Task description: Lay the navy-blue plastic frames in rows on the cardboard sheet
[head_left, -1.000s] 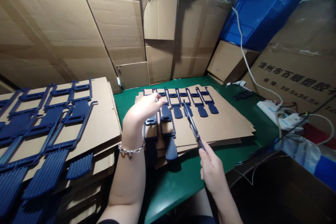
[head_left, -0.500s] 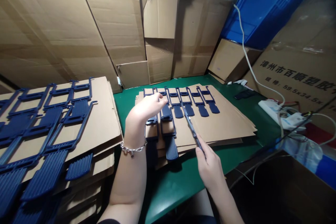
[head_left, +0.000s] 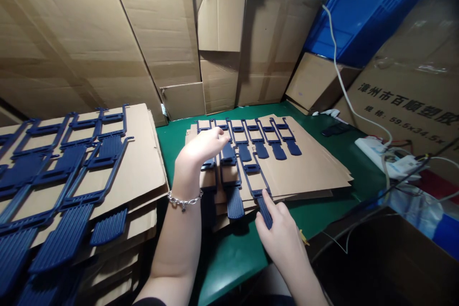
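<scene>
Dark blue plastic frames with ribbed paddles lie in two rows on a cardboard sheet [head_left: 304, 172]. My right hand [head_left: 281, 229] has its thumb and index finger apart around the lower end of one frame [head_left: 252, 169] in the front row; the index fingertip touches it near the paddle. This frame lies flat, right of another front-row frame [head_left: 231, 172]. Over the left part of the sheet, my left hand [head_left: 208, 146], with a chain bracelet on its wrist, is bent with its fingers curled together above the back-row frames. What its fingers hold, if anything, is hidden.
A second cardboard stack [head_left: 139, 153] with several larger-looking blue frames stands at the left. Cardboard boxes [head_left: 158, 24] form a wall behind the green table [head_left: 233, 258]. At the right are a white power strip [head_left: 383, 158] with cables and a blue crate [head_left: 358, 9].
The frame held tilted in my right hand now lies flat on the cardboard in the front row. My right hand has loosened its pinch and its index finger rests on the frame. My left hand barely moved.
</scene>
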